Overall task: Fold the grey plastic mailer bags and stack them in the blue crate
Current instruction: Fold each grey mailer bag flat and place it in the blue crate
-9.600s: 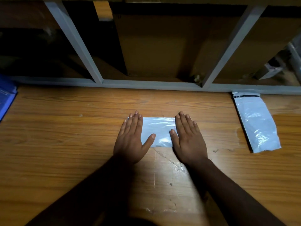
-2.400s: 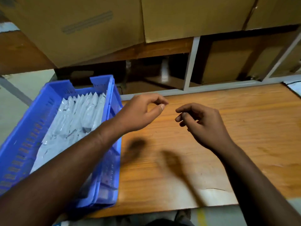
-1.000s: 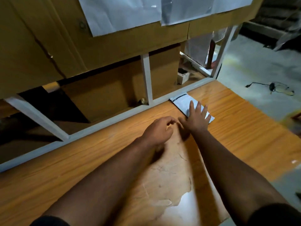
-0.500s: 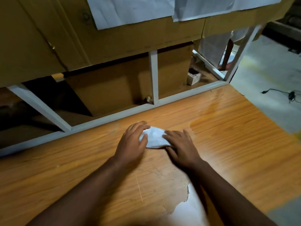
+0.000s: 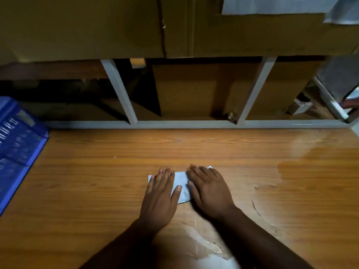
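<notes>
Hands: left hand (image 5: 158,199) and right hand (image 5: 208,188) flat, fingers straight, pressing folded grey plastic mailer bag (image 5: 180,184) | wooden tabletop (image 5: 97,171) | blue plastic crate (image 5: 15,144) far left

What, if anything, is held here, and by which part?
Nothing is gripped. The left hand and right hand lie flat, pressing the grey mailer bag against the table, one over each end.

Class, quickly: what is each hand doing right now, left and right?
Left hand: open, fingers straight, pressing flat on the folded grey plastic mailer bag.
Right hand: open, palm down, pressing on the same bag.
</notes>
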